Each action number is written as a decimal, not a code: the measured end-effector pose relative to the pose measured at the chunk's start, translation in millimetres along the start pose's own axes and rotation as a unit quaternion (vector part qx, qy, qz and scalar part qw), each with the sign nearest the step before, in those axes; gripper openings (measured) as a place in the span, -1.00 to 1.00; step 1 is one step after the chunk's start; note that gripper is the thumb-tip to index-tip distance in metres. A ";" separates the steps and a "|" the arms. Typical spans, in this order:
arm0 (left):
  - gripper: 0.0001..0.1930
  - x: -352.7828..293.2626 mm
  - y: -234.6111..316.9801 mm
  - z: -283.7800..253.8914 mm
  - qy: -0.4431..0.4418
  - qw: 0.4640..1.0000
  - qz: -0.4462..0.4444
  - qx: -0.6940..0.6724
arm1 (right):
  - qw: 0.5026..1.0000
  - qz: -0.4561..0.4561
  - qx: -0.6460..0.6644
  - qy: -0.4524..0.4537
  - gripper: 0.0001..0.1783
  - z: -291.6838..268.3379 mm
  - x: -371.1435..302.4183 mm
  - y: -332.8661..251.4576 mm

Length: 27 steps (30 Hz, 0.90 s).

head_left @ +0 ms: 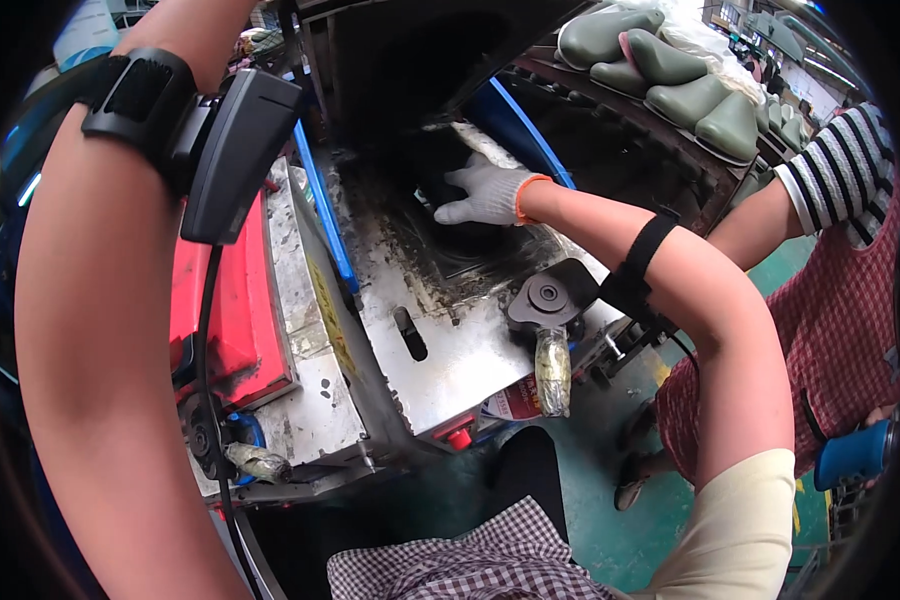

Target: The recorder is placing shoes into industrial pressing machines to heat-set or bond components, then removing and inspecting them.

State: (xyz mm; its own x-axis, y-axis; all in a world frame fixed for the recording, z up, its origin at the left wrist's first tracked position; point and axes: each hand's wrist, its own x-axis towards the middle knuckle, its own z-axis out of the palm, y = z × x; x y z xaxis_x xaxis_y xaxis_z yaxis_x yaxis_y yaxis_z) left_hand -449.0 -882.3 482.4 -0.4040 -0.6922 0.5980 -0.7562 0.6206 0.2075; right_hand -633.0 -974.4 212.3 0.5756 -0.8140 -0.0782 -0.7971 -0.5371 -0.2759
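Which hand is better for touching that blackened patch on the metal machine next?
Probably the right hand, in a white fabric glove with an orange cuff: it reaches over the blackened patch. The left arm stretches up past the picture's top edge, so the left hand is out of view.

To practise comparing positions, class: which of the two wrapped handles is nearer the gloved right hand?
The handle below the round grey hub is nearer the right hand; the other handle, at lower left below the red panel, is farther.
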 end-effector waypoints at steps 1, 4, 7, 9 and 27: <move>-0.24 10.8 -5.8 -3.5 -0.001 1.000 0.001 -0.002 | 1.000 -0.002 0.027 -0.008 0.12 -2.2 -1.8 -0.2; -0.25 28.4 -7.6 -8.3 -0.039 0.997 -0.053 0.041 | 0.998 -0.025 0.061 -0.022 0.14 -3.7 -4.2 13.8; -0.21 10.6 -3.2 6.3 0.063 0.984 0.004 0.166 | 0.998 -0.049 0.041 -0.025 0.11 -9.1 -20.6 10.9; -0.21 -7.3 22.4 7.3 0.020 0.992 -0.027 0.122 | 0.997 -0.060 0.043 0.023 0.02 -12.2 -42.6 8.4; -0.73 -135.4 15.0 197.4 0.002 0.997 0.060 0.057 | 0.924 -0.149 0.049 0.349 -0.59 97.1 -264.8 -73.7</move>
State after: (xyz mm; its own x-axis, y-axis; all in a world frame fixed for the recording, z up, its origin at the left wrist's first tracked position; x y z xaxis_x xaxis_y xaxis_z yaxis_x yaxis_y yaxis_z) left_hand -507.2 -851.9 251.7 -0.4935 -0.6131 0.6169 -0.7560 0.6531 0.0443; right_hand -708.9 -697.8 160.3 0.4820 -0.5963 0.6420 -0.5819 -0.7656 -0.2743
